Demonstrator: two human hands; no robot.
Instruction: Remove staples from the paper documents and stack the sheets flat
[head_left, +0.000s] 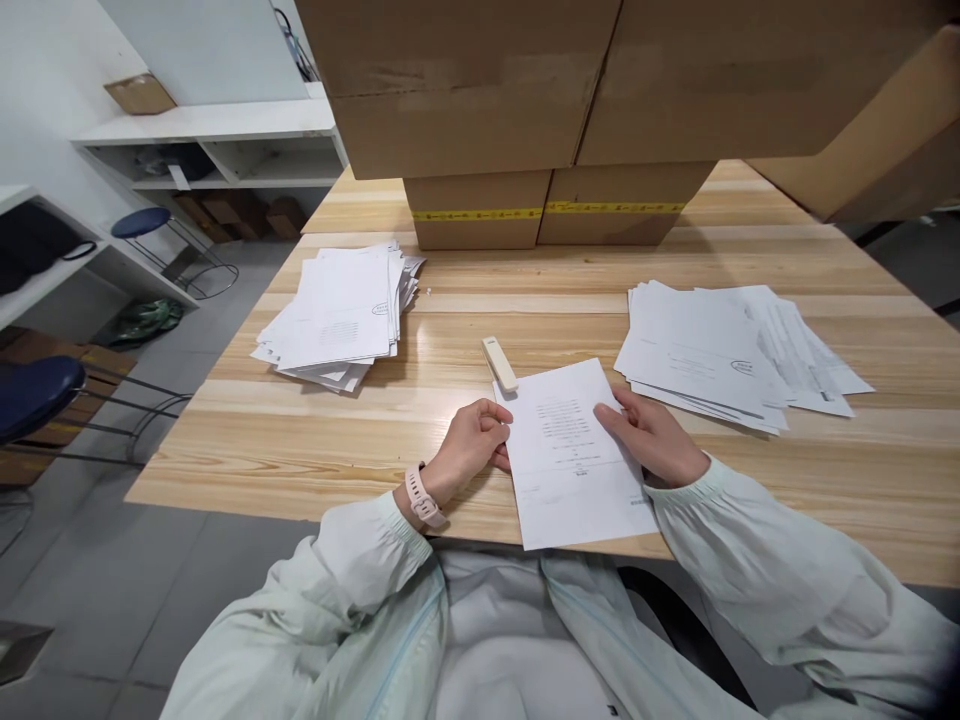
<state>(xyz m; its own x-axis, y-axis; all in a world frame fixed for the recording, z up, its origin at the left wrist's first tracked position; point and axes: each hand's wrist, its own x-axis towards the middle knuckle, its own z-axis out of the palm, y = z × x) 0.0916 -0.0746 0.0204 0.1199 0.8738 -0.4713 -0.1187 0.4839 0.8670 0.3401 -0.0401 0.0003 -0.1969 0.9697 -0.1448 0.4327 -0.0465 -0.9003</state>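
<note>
A printed white sheet lies on the wooden table right in front of me. My left hand pinches its left edge with curled fingers; a pink watch sits on that wrist. My right hand grips the sheet's right edge, thumb on top. A small cream stapler rests just beyond the sheet's upper left corner, close to my left hand.
A messy pile of papers lies at the left, another spread pile at the right. Cardboard boxes are stacked at the table's far side. Blue stools and white shelves stand to the left.
</note>
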